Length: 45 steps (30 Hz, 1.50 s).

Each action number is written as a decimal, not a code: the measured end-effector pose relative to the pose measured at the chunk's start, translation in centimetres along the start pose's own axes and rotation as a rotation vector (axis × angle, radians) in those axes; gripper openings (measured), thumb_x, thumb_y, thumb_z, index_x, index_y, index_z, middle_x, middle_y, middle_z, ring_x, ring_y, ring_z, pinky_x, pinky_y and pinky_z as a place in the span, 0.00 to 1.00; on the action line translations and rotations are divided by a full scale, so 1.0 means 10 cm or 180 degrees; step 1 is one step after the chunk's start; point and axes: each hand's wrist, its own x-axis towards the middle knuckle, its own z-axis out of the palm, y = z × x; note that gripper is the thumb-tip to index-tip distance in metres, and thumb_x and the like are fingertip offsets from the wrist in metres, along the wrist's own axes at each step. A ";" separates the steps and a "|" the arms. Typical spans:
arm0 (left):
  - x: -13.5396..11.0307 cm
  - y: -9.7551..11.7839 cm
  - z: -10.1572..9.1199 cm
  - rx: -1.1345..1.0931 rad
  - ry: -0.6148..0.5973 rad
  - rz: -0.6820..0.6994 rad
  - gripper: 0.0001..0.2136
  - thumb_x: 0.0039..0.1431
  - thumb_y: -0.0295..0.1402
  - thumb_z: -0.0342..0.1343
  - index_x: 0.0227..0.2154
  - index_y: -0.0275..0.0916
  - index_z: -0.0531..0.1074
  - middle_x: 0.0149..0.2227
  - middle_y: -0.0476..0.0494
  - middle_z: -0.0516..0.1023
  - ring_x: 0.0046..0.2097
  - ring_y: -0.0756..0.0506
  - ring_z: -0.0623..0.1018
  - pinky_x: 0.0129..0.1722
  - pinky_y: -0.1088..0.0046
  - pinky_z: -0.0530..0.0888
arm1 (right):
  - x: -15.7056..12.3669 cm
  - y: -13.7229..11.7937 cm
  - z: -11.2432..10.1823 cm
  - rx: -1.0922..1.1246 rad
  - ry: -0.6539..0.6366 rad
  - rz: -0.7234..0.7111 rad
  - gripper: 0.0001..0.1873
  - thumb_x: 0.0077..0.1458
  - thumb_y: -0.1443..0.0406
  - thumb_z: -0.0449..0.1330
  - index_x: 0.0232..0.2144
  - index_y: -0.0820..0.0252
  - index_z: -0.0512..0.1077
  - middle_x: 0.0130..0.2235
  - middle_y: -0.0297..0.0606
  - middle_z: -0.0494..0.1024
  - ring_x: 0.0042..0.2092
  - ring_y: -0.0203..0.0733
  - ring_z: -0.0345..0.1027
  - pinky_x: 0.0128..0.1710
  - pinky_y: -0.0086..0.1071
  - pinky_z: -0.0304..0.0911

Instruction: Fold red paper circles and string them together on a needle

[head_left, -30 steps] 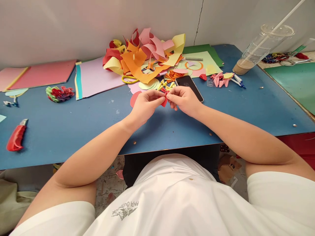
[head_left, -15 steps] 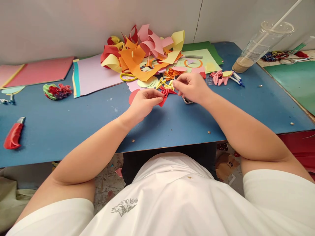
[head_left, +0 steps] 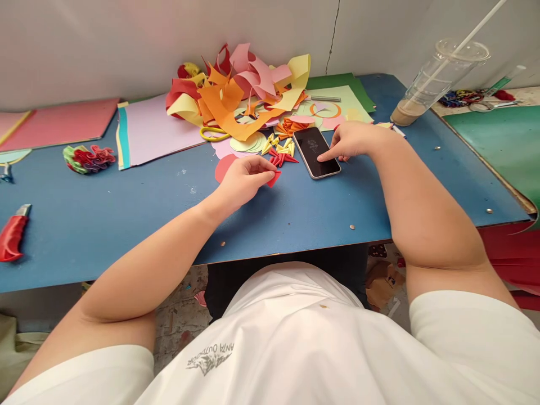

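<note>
My left hand point(head_left: 243, 179) rests on the blue table point(head_left: 126, 208) with its fingers pinched on a small folded red paper piece point(head_left: 274, 179). My right hand point(head_left: 352, 140) lies to the right, forefinger stretched out and touching the dark screen of a black phone point(head_left: 315, 151); it holds nothing. Between the two hands lie several small folded red and yellow paper pieces point(head_left: 282, 153). A red paper disc point(head_left: 222, 167) shows just left of my left hand.
A heap of curled orange, pink and yellow paper scraps point(head_left: 240, 95) lies at the back. Lilac and pink sheets point(head_left: 156, 129) lie left, a ruffled paper flower point(head_left: 86, 158) and a red-handled knife point(head_left: 10, 239) further left. A plastic cup with straw point(head_left: 426, 90) stands back right.
My right hand let go of the red piece and moved right onto the phone, forefinger on its screen. My left hand kept the red piece and settled lower on the table.
</note>
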 end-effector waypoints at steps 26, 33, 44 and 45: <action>-0.03 0.06 0.01 0.0022 0.0252 -0.0336 0.11 0.53 0.26 0.74 0.39 0.43 0.84 0.32 0.50 0.84 0.36 0.47 0.80 0.34 0.72 0.74 | -0.01 -0.05 0.08 -0.0003 0.1137 -0.0053 0.26 0.73 0.61 0.72 0.23 0.56 0.70 0.28 0.45 0.75 0.38 0.50 0.74 0.43 0.47 0.70; 0.01 0.04 0.01 -0.0502 0.0191 -0.0624 0.06 0.56 0.24 0.76 0.33 0.38 0.85 0.35 0.45 0.87 0.35 0.51 0.80 0.37 0.74 0.79 | -0.20 -0.44 0.59 0.0753 0.1538 -0.2419 0.19 0.66 0.58 0.80 0.33 0.53 0.74 0.38 0.44 0.82 0.43 0.54 0.75 0.50 0.49 0.70; 0.00 0.03 0.00 -0.0412 -0.0103 -0.0559 0.02 0.62 0.26 0.73 0.33 0.37 0.87 0.33 0.45 0.88 0.34 0.50 0.82 0.42 0.72 0.81 | -0.11 -0.46 0.87 0.0659 0.1269 -0.3185 0.09 0.72 0.60 0.70 0.39 0.57 0.81 0.41 0.45 0.83 0.42 0.51 0.73 0.45 0.41 0.62; 0.00 0.02 0.00 -0.0406 -0.0120 -0.0526 0.03 0.62 0.28 0.74 0.33 0.38 0.87 0.33 0.44 0.88 0.34 0.50 0.82 0.42 0.72 0.81 | -0.11 -0.46 0.87 0.0667 0.1245 -0.3229 0.08 0.73 0.61 0.68 0.39 0.57 0.80 0.40 0.45 0.83 0.41 0.50 0.72 0.45 0.42 0.63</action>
